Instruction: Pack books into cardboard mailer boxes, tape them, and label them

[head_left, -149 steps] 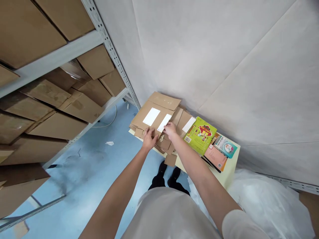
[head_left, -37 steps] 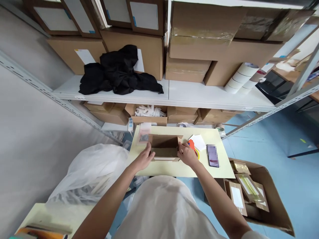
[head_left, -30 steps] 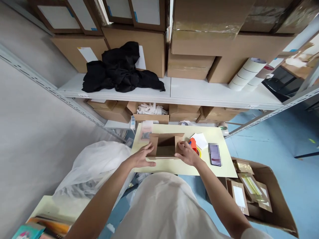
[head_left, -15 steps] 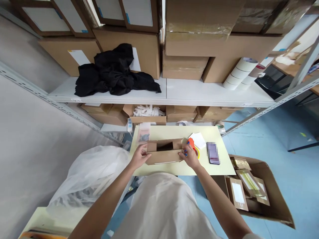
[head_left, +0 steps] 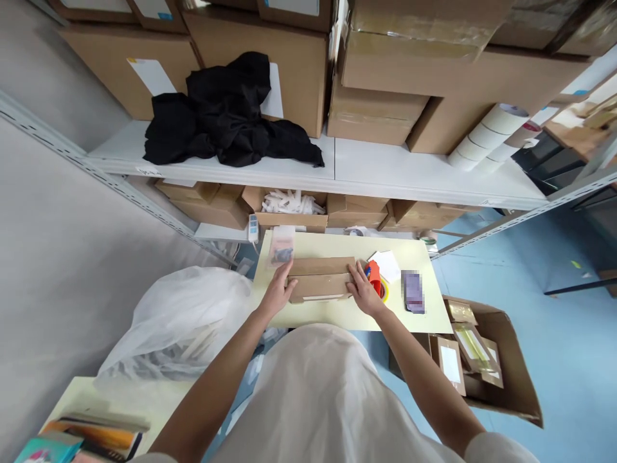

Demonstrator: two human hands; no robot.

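A small brown cardboard box (head_left: 319, 286) lies on the pale yellow table, its top flaps folded down. My left hand (head_left: 276, 292) holds its left end, fingers on the top edge and thumb at the front. At the right end, my right hand (head_left: 364, 290) grips the box the same way, its fingers over the flap edge. Just right of that hand sits a red tape dispenser (head_left: 373, 276) with a yellow-rimmed tape roll (head_left: 384, 290). Behind my left hand is a clear packet (head_left: 282, 246) with something dark inside.
White paper (head_left: 388, 266) and a pixelated phone-like object (head_left: 413, 292) lie on the table's right side. A large open carton (head_left: 523, 379) of small boxes stands on the floor at right. A white plastic bag (head_left: 178, 308) bulges at left. The shelf (head_left: 366, 164) overhangs the back.
The box's top flaps have been folded down, hiding the dark opening seen before. My fingers have moved from the sides onto the top edges. The view has shifted slightly.
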